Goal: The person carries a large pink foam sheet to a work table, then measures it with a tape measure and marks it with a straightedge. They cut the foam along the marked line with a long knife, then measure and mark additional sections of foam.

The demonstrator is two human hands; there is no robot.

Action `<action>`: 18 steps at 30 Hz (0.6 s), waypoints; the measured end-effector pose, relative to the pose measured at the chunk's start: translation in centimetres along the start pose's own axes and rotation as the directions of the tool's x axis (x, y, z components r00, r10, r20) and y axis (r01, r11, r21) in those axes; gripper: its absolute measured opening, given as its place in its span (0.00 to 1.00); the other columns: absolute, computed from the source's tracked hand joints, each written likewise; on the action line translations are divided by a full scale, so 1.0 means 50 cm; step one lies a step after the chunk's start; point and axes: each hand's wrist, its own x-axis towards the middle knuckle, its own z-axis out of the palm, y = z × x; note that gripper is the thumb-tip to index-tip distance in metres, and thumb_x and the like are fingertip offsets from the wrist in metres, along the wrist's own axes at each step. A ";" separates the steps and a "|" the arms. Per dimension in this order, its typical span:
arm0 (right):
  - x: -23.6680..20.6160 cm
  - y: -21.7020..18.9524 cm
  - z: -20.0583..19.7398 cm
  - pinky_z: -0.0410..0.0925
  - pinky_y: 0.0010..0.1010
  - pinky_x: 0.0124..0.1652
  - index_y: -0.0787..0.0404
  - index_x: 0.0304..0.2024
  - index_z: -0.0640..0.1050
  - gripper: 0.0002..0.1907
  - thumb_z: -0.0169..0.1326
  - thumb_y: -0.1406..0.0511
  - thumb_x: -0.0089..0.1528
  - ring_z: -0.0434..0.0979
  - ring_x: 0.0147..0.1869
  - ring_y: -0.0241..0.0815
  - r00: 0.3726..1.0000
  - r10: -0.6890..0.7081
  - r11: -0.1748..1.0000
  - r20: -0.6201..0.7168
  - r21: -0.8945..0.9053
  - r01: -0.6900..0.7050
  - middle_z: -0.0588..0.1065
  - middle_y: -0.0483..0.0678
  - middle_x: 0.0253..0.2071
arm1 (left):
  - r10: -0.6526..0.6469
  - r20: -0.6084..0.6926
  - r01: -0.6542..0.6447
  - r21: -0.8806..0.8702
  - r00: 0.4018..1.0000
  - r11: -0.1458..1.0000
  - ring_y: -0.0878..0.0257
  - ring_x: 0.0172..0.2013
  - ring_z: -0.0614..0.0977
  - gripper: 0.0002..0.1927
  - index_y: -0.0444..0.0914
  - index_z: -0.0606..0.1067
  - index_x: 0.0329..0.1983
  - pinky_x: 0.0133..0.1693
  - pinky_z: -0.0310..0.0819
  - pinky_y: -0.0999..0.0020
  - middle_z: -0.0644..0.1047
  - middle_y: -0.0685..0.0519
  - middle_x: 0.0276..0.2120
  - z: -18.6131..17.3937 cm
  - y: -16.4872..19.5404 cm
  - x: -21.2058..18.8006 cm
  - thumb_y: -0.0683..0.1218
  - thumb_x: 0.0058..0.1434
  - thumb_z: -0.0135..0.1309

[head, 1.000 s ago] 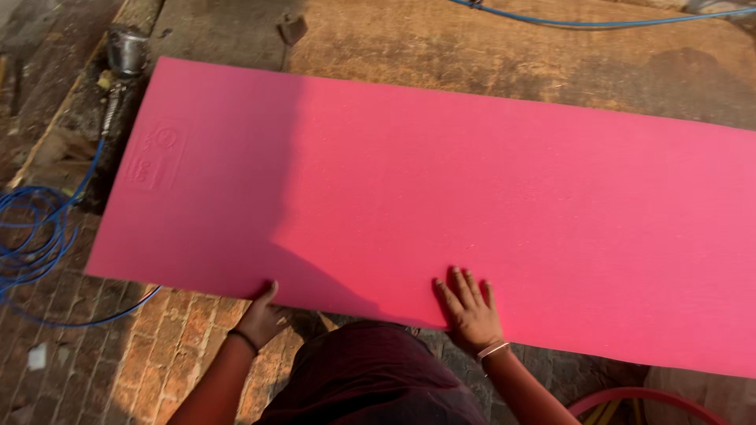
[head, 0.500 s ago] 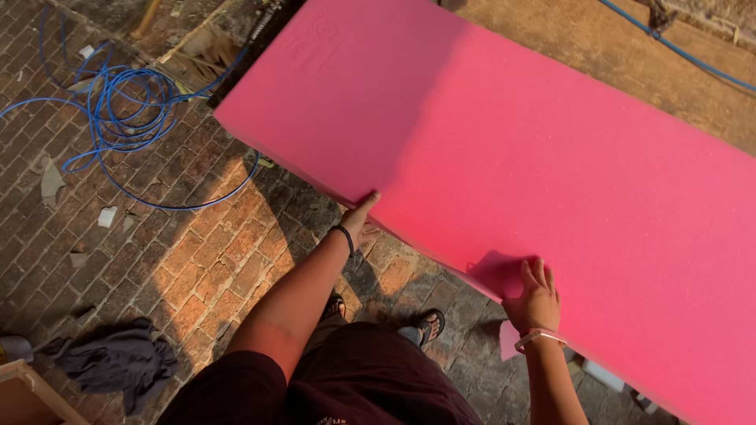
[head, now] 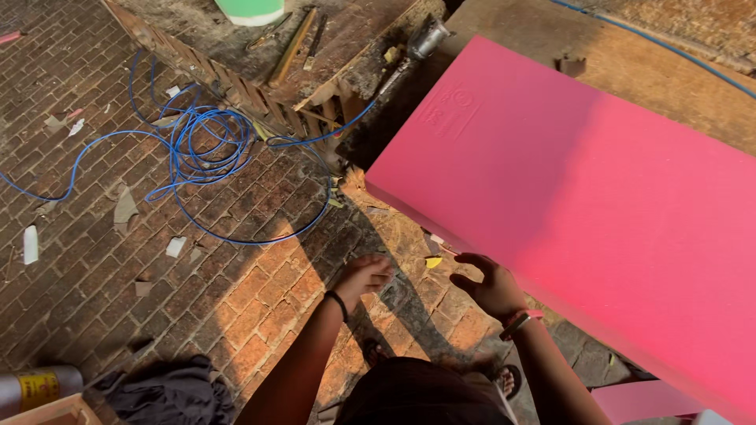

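Observation:
A large pink foam board (head: 583,197) lies flat on a wooden surface, filling the right side of the head view. My right hand (head: 492,285) hovers just off the board's near edge, fingers curled and apart, holding nothing. My left hand (head: 364,275) hangs over the brick floor to the left of the board, fingers loosely bent, with a dark band on the wrist. Neither hand touches the board. A small yellow scrap (head: 433,262) lies on the floor between the hands.
A coiled blue hose (head: 201,149) sprawls over the brick floor (head: 94,260) at left. A metal tool (head: 425,39) rests by the board's far corner. Dark cloth (head: 173,389), a can (head: 35,387), a green bucket (head: 250,9) and a pink offcut (head: 642,400) sit around.
Both hands have come off the pink board and now hang free over the floor. My view has swung left, showing more brick floor and hose.

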 end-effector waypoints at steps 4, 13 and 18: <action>0.089 -0.147 0.087 0.67 0.43 0.62 0.51 0.57 0.80 0.25 0.62 0.52 0.59 0.74 0.66 0.49 0.994 -0.077 0.997 0.077 -0.017 0.079 0.76 0.48 0.61 | -0.030 -0.276 -0.023 -0.184 0.961 0.983 0.60 0.45 0.84 0.21 0.41 0.75 0.58 0.48 0.76 0.61 0.82 0.52 0.45 -0.239 0.035 -0.085 0.54 0.65 0.53; 0.367 -0.304 0.247 0.47 0.48 0.71 0.56 0.72 0.57 0.46 0.55 0.45 0.59 0.49 0.79 0.50 0.986 0.164 0.870 -0.024 -0.468 -0.156 0.51 0.50 0.77 | -0.004 -0.217 -0.067 -0.318 0.976 0.946 0.58 0.44 0.83 0.21 0.38 0.74 0.59 0.49 0.76 0.57 0.81 0.51 0.45 -0.499 0.102 -0.028 0.53 0.66 0.53; 0.426 -0.335 0.306 0.40 0.49 0.73 0.72 0.73 0.54 0.55 0.48 0.35 0.62 0.45 0.79 0.61 0.929 0.366 0.581 0.056 -0.794 -0.181 0.50 0.65 0.75 | -0.050 -0.176 0.003 -0.258 0.983 0.966 0.59 0.41 0.82 0.19 0.38 0.76 0.56 0.46 0.75 0.60 0.81 0.50 0.42 -0.640 0.180 0.050 0.52 0.67 0.53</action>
